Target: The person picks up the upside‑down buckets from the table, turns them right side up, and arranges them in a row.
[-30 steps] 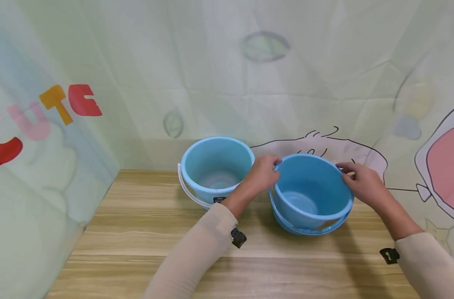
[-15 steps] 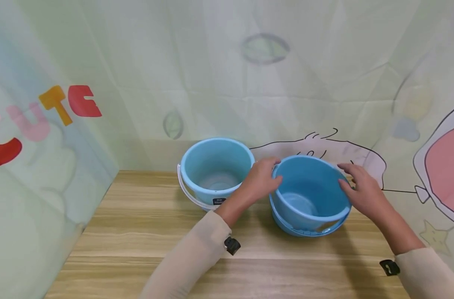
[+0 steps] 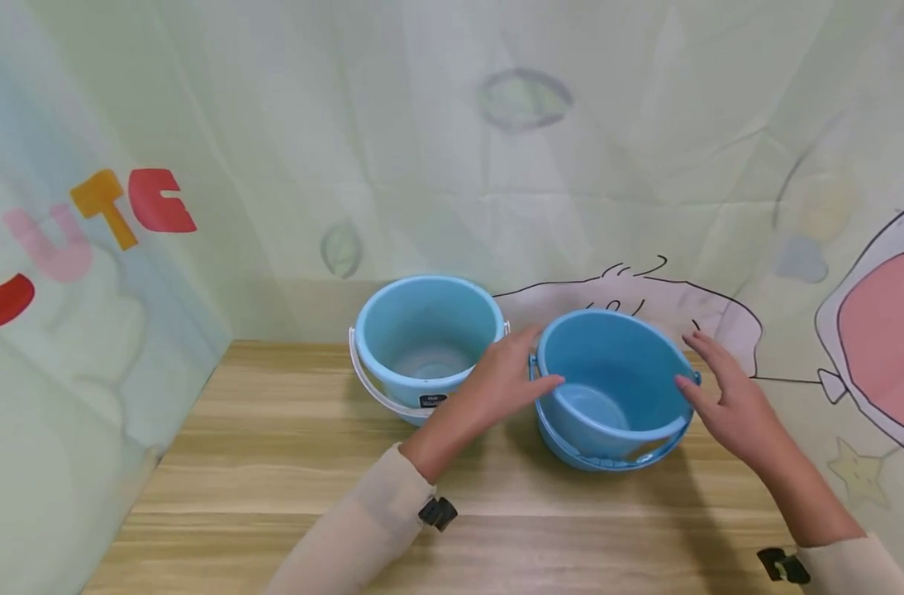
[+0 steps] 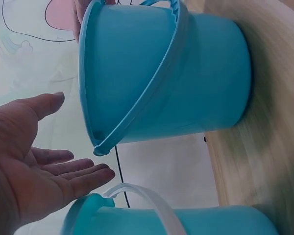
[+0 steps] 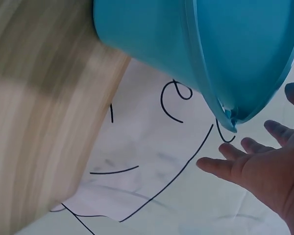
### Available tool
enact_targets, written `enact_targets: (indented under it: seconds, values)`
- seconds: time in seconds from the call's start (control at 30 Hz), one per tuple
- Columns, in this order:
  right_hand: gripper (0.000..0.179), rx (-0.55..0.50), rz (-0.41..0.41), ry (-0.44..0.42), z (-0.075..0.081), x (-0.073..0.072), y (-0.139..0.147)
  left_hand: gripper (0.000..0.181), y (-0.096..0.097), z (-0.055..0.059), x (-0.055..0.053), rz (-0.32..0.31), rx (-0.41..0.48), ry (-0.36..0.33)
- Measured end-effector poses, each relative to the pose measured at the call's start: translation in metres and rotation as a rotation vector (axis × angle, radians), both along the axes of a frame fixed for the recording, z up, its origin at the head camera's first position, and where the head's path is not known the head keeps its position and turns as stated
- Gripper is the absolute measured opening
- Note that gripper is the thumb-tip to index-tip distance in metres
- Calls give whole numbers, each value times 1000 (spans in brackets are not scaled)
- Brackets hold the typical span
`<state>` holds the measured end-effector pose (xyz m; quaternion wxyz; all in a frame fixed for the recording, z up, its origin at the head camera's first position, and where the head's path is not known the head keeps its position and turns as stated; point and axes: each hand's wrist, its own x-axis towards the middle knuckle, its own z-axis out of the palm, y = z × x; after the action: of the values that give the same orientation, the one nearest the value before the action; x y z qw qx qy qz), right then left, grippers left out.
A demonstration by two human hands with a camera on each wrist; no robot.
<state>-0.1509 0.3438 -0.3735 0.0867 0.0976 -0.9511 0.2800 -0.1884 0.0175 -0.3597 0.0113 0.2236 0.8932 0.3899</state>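
Observation:
A darker blue bucket (image 3: 608, 380) stands upright on the wooden table, its blue handle (image 4: 142, 100) hanging down at the front. To its left is a lighter blue bucket (image 3: 430, 330) with a white handle (image 3: 381, 395) and a small black label. My left hand (image 3: 507, 376) is between the two buckets, fingers extended and thumb apart, just off the darker bucket's rim. On the other side my right hand (image 3: 730, 401) spreads its fingers near the rim, holding nothing. In both wrist views the palms face the darker bucket with a gap between.
The wooden table (image 3: 273, 487) reaches back to a printed cloth backdrop (image 3: 392, 165) that closes off the rear and the left side. Both buckets stand close to that backdrop. A black strap buckle (image 3: 439, 512) sits on the left sleeve, another buckle (image 3: 782, 566) on the right one.
Both hands have let go of the darker bucket's rim, their fingers straightening and drawing away from it. The right hand has shifted outward. Both buckets stay in place.

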Motion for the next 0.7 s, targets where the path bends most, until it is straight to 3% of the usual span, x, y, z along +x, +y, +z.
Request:
enact_targets:
  seconds: [0.17,0.5,0.7]
  values:
    - [77,-58,17,-19,-5,6,-3,76,-3,-7,6,-23,65,6]
    - [75,-198,18,-97,-9,17,-13,69,4,-14,16,41,126,-13]
    - [71,-202,-1,-130,-6,17,-18,65,8,-14,20,70,137,-3]
